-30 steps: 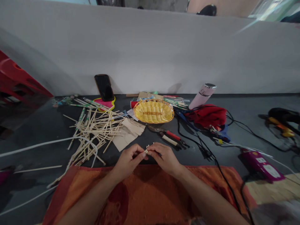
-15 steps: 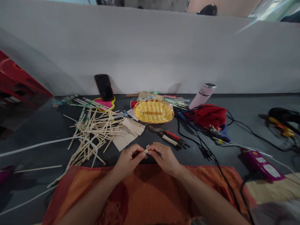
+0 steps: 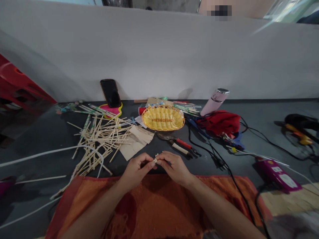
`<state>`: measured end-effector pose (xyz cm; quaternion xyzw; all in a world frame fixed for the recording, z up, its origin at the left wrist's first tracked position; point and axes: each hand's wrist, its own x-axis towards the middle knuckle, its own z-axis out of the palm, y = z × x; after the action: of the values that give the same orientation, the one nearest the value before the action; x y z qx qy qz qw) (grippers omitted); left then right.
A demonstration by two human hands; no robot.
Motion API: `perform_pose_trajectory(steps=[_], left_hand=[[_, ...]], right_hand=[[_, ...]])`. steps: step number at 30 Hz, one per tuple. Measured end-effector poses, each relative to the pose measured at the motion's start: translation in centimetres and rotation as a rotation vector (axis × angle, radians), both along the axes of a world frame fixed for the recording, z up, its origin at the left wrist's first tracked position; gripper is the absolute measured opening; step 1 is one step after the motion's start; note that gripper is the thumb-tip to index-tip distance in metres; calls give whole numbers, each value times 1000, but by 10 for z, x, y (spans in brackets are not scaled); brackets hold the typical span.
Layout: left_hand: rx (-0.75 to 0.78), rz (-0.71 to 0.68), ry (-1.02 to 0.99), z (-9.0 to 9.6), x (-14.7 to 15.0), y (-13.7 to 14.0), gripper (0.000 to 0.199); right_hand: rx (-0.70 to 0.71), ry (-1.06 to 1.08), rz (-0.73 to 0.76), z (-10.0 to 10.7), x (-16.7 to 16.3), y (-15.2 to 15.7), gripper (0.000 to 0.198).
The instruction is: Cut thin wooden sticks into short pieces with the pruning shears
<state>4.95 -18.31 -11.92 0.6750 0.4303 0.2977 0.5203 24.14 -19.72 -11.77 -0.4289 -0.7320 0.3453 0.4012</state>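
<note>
Both hands meet at the near edge of the dark table, just above an orange towel [image 3: 164,205]. My left hand [image 3: 138,169] pinches a small pale beige piece [image 3: 156,160] between thumb and fingertips. From the other side, my right hand [image 3: 174,167] grips the same piece, its fingers curled. Tiny pale bits stick up between the fingertips; the rest is hidden, and I cannot make out its exact kind. Beyond the hands lie pruning pliers [image 3: 178,144] with one red and one white handle. A yellow oval woven basket [image 3: 163,119] sits farther back.
At left spreads a pile of thin pale sticks [image 3: 99,139], beside brown paper [image 3: 136,141]. A phone [image 3: 111,93] leans on the wall. At right are a pink bottle [image 3: 215,101], red cloth [image 3: 221,122], black cables [image 3: 233,176] and a purple power strip [image 3: 280,176].
Both hands keep nearly the same place and grip, with the pale piece still between the fingertips. The view has shifted only very slightly.
</note>
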Motion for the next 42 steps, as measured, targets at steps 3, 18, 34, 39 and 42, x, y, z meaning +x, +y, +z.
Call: perform_pose_trajectory(steps=[3, 18, 34, 39, 42], left_hand=[[7, -1, 2, 0, 0, 0, 22], [24, 18, -6, 3, 2, -2, 20], [41, 29, 22, 1, 1, -2, 20], [26, 38, 17, -1, 1, -1, 20], [19, 41, 8, -2, 1, -1, 20]], right_hand=[[-6, 5, 2, -1, 0, 0, 15], [-3, 27, -20, -1, -1, 0, 15], [10, 4, 0, 0, -1, 0, 16], [17, 5, -15, -1, -2, 0, 16], [14, 8, -12, -1, -2, -1, 16]])
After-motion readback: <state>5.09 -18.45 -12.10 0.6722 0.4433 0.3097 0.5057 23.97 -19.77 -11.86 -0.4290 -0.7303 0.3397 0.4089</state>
